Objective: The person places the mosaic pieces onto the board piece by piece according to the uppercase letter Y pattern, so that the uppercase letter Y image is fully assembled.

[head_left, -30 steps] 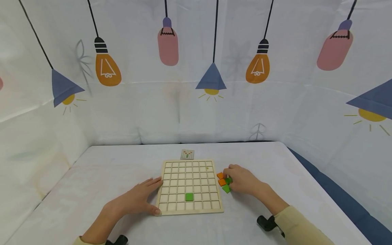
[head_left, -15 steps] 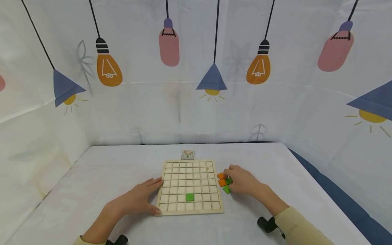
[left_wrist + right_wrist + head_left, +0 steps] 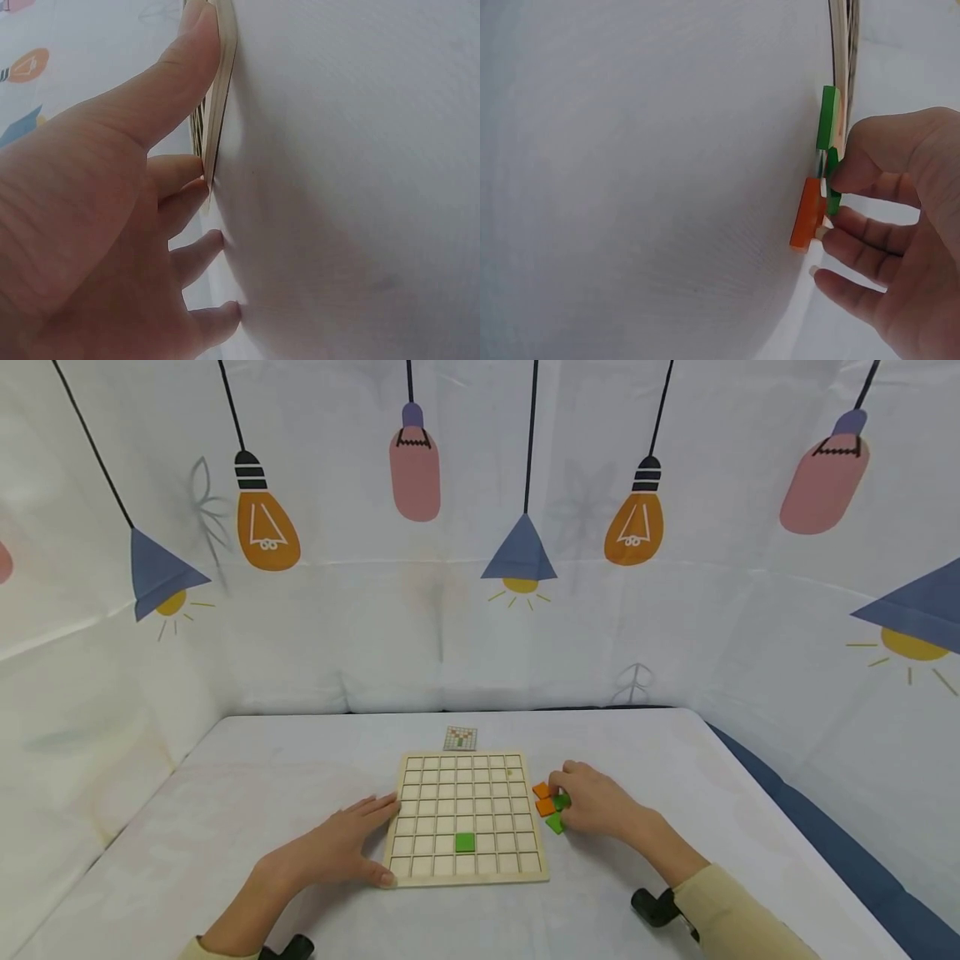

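Observation:
The wooden grid board (image 3: 427, 822) lies flat with one green tile (image 3: 465, 842) in a lower cell. Along its left edge rests my left hand (image 3: 330, 846), fingers spread, thumb at the near corner; in the left wrist view the thumb and fingertips of that hand (image 3: 112, 187) touch the board's side (image 3: 220, 97). Right of the board, my right hand (image 3: 600, 803) pinches a green tile (image 3: 561, 802). Close by lie two orange tiles (image 3: 545, 807) and another green one (image 3: 555, 822). The right wrist view shows the thumb of the right hand (image 3: 892, 217) against the green tile (image 3: 834, 196).
A small patterned card (image 3: 460, 738) lies just behind the board on the white-covered table (image 3: 300, 752). In the right wrist view, an orange tile (image 3: 806, 214) and a green tile (image 3: 827, 118) stand out near the fingers. A lamp-printed curtain (image 3: 337, 635) hangs behind the table.

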Available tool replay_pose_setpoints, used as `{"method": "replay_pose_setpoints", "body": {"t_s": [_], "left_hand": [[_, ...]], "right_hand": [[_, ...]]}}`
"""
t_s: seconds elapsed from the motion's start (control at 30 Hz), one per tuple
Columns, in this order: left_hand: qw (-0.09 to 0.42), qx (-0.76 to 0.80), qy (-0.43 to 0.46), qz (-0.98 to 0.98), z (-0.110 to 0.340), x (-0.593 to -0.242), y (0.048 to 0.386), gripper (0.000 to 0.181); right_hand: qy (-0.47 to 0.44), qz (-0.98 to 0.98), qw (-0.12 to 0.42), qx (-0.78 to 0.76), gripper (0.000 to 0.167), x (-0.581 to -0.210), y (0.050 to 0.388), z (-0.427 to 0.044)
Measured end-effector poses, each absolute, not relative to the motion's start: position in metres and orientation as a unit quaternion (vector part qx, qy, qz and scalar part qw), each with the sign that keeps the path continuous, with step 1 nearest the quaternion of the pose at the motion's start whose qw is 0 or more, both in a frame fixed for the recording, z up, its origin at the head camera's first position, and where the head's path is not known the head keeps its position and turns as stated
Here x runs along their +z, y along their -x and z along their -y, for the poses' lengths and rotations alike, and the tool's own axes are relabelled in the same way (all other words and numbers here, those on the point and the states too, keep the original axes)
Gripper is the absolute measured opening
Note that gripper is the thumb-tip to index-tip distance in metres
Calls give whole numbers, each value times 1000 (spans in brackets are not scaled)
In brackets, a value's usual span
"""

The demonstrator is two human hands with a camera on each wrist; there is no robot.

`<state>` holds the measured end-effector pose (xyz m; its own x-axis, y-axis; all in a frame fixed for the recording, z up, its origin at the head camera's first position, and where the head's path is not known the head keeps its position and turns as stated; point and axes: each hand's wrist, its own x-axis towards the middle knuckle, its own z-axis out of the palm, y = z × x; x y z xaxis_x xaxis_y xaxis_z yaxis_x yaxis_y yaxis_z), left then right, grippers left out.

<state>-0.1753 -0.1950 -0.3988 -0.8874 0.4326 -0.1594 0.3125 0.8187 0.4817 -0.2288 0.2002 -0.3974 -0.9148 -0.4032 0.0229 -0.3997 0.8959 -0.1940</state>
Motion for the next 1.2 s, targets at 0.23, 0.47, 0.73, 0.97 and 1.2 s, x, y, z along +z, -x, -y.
{"method": "replay_pose_setpoints", "body": {"t_s": [0.23, 0.47, 0.73, 0.97, 1.2], "left_hand": [[128, 231, -202, -943, 196, -400, 176, 110], [126, 231, -202, -943, 197, -403, 177, 110], [125, 229, -206, -943, 197, -404, 178, 110], [129, 228, -200, -944, 197, -403, 178, 110], [131, 225, -199, -945, 196, -402, 177, 109]], "right_hand": [[212, -973, -5, -96, 27, -396, 230, -200], [229, -967, -9, -110, 26, -395, 228, -197], [232, -965, -1, -119, 26, -394, 228, -197], [233, -965, 5, -124, 26, -395, 228, -195], [237, -964, 2, -117, 28, -395, 227, -192]]}}
